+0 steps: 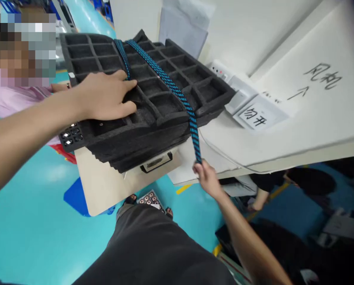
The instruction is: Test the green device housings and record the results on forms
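Black trays (156, 95) lie stacked beneath the left hand (105, 97), which rests on the top one, fingers spread. The right hand (206, 178), well apart from it, is clamped on the blue-black strap (176, 89) crossing the stack, beside the white table (328, 118).

You're in what looks like a factory workshop: turquoise floor (40, 178), a yellow floor line (183, 189) by the white tabletop's (224, 146) near left corner, stacked black compartment trays (168, 103), sockets (220, 70) and a handwritten sign (254, 117) beyond its front edge, a pink-clad co-worker (22, 99) nearby.
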`<state>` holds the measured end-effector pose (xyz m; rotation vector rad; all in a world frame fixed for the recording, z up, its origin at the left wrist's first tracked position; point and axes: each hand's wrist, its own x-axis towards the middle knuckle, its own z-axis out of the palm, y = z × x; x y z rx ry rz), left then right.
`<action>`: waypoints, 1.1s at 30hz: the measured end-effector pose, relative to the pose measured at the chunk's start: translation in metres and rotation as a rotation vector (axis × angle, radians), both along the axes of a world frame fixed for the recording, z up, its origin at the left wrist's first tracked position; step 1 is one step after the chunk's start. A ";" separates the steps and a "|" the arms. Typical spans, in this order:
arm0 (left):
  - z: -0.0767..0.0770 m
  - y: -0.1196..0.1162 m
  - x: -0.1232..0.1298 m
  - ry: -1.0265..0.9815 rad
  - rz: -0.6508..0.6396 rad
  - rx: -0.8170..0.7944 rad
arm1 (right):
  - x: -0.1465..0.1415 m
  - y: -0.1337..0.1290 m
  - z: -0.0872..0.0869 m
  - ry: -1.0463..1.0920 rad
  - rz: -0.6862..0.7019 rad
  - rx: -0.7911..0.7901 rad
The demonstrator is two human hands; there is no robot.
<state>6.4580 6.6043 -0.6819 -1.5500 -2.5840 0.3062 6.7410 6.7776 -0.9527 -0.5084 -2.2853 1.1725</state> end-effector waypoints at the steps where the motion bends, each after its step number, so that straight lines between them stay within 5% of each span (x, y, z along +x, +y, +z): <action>1: 0.001 0.001 -0.001 0.001 0.004 -0.008 | -0.011 -0.008 -0.019 0.024 0.000 -0.012; 6: -0.003 0.005 0.000 0.015 -0.034 -0.030 | -0.069 -0.033 -0.099 0.140 -0.064 -0.073; 11: -0.009 0.006 0.007 0.097 -0.127 0.003 | -0.076 -0.041 -0.145 0.146 -0.106 -0.109; 16: -0.011 0.006 0.013 0.062 -0.147 0.034 | -0.089 -0.057 -0.163 0.175 -0.185 -0.126; 22: -0.012 0.003 0.020 0.071 -0.120 0.060 | -0.118 -0.076 -0.157 0.213 -0.302 -0.138; 25: -0.006 0.004 0.023 0.097 -0.052 0.111 | -0.102 -0.081 -0.141 0.242 -0.288 -0.118; 28: 0.015 0.009 0.017 -0.078 0.110 0.418 | -0.071 -0.086 -0.100 0.350 -0.355 -0.087; 31: 0.050 0.015 0.007 -0.566 0.331 0.740 | -0.051 -0.089 -0.014 0.647 -0.477 -0.036; 33: 0.068 0.017 0.002 -0.734 0.342 0.793 | -0.058 -0.093 0.067 0.866 -0.335 0.091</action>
